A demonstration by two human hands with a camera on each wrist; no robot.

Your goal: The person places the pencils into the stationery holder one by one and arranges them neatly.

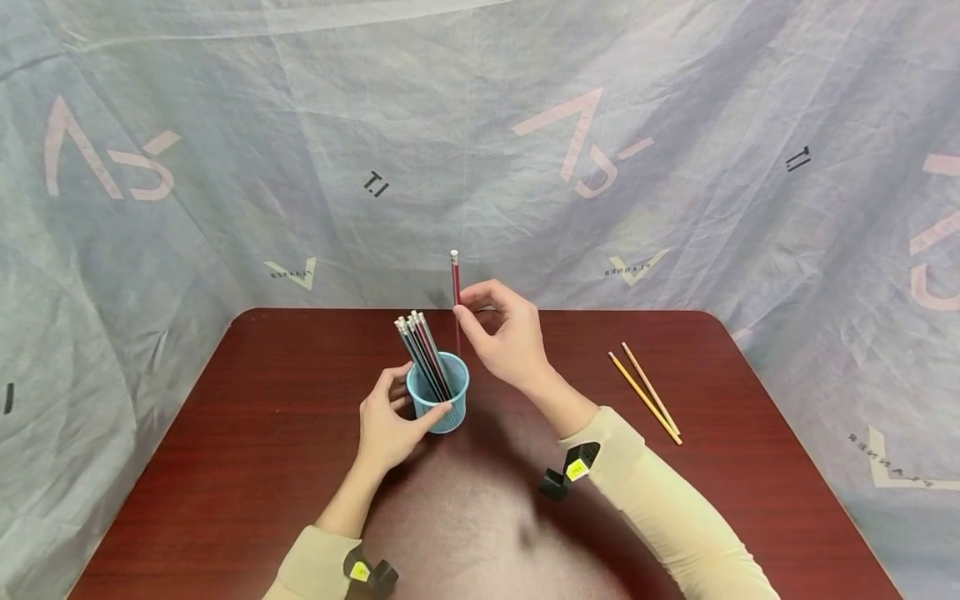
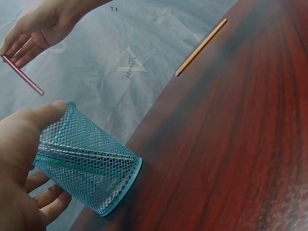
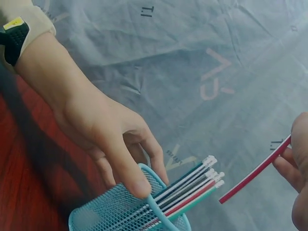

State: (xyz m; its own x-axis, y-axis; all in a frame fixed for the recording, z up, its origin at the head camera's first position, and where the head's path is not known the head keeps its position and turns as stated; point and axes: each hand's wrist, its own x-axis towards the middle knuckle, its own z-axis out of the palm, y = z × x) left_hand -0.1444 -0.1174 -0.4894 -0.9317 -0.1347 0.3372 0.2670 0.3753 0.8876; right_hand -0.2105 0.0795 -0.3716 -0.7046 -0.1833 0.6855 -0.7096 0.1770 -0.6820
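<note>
My left hand (image 1: 388, 427) clamps the cup (image 1: 450, 420), likely for steadiness, while my right hand (image 1: 512, 340) pinches a red pencil (image 1: 457, 283) upright.

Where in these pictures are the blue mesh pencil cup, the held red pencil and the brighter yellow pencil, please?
Blue mesh pencil cup (image 2: 86, 130): left wrist view, on its side wall.
Held red pencil (image 1: 456, 282): head view, on its upper shaft.
Brighter yellow pencil (image 1: 646, 398): head view, mid-shaft.

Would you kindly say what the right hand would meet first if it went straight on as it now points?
Probably the grey cloth behind the table; the right hand seems aimed past the blue mesh cup, though depth is unclear.
</note>
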